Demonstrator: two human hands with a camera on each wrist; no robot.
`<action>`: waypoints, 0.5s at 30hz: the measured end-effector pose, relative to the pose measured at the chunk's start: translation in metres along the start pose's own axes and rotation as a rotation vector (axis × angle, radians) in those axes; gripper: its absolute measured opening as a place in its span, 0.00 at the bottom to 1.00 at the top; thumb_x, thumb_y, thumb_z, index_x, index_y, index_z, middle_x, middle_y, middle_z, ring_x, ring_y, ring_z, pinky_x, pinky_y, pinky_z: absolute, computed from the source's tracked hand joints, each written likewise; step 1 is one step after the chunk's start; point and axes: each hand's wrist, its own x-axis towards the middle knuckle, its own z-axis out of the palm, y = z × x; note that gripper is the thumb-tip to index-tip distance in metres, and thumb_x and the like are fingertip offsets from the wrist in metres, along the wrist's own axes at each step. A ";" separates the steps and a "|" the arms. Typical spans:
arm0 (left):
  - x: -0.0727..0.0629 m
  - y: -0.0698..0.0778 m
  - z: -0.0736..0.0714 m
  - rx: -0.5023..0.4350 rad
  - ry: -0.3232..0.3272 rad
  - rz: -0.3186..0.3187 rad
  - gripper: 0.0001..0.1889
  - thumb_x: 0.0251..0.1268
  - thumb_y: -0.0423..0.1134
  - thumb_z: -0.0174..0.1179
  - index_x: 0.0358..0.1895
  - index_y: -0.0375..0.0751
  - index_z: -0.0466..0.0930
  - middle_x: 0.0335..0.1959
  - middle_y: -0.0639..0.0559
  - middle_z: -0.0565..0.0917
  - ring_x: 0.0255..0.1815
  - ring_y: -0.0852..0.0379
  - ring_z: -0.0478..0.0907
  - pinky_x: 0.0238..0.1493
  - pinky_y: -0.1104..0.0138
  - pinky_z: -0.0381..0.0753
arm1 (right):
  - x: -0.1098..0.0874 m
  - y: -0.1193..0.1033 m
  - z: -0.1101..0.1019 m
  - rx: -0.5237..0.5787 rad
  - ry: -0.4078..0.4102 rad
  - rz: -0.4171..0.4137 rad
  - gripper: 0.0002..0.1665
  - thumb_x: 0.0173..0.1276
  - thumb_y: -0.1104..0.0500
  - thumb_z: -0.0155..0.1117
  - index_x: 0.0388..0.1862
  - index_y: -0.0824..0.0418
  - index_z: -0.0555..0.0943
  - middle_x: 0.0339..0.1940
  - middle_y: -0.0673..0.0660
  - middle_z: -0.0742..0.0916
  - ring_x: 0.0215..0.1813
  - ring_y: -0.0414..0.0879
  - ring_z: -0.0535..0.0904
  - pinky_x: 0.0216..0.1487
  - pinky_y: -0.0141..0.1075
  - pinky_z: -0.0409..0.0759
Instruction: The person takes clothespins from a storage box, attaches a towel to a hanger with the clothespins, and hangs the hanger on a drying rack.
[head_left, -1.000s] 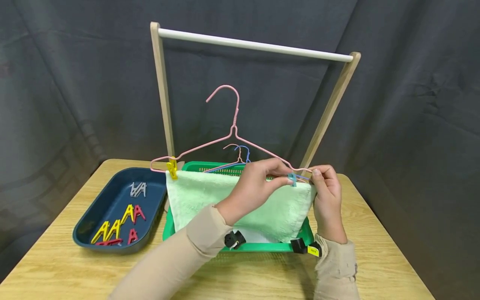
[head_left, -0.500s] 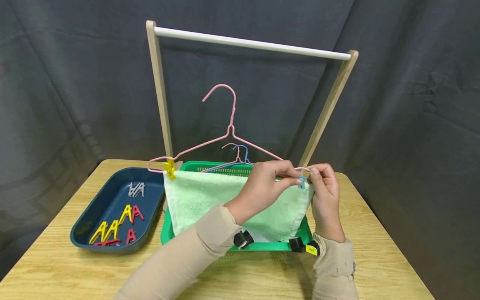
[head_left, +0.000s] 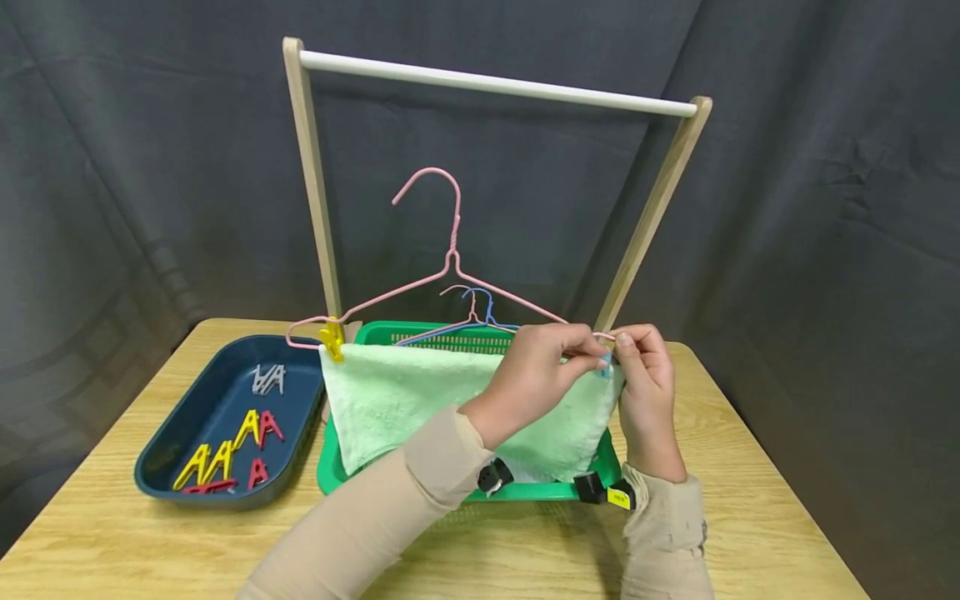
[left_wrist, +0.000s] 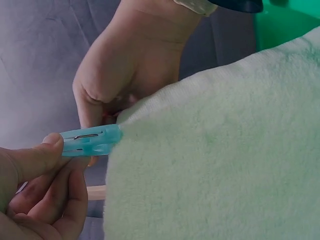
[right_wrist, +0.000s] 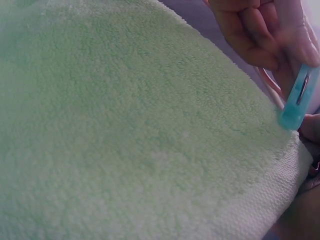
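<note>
A light green towel (head_left: 420, 408) hangs along the bottom bar of a pink wire hanger (head_left: 453, 233). At its left top corner a yellow clothespin (head_left: 332, 340) clips it to the hanger. My left hand (head_left: 528, 367) pinches a translucent blue clothespin (left_wrist: 92, 141) between thumb and fingers; the tip of the clothespin is right at the towel's right top corner. Close beside it, my right hand (head_left: 648, 392) grips the right end of the hanger with thumb and fingers by that corner. In the right wrist view the towel (right_wrist: 140, 120) fills most of the picture.
A green basket (head_left: 330, 467) stands behind and below the towel, with smaller pink and blue hangers (head_left: 489, 308) in it. To the left, a dark blue tray (head_left: 150, 450) holds several clothespins (head_left: 217, 462). A rack with a white rail (head_left: 495, 83) rises at the back.
My left hand has moved right with the blue clothespin, along the towel's top edge to the corner by my right hand. The right hand keeps its grip on the hanger end.
</note>
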 end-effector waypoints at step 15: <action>-0.001 -0.003 0.007 0.065 0.013 -0.071 0.04 0.66 0.32 0.68 0.40 0.37 0.90 0.38 0.49 0.91 0.34 0.62 0.86 0.32 0.80 0.76 | 0.000 0.000 0.003 0.009 -0.010 -0.006 0.13 0.80 0.70 0.46 0.38 0.63 0.78 0.36 0.54 0.83 0.38 0.41 0.79 0.40 0.27 0.78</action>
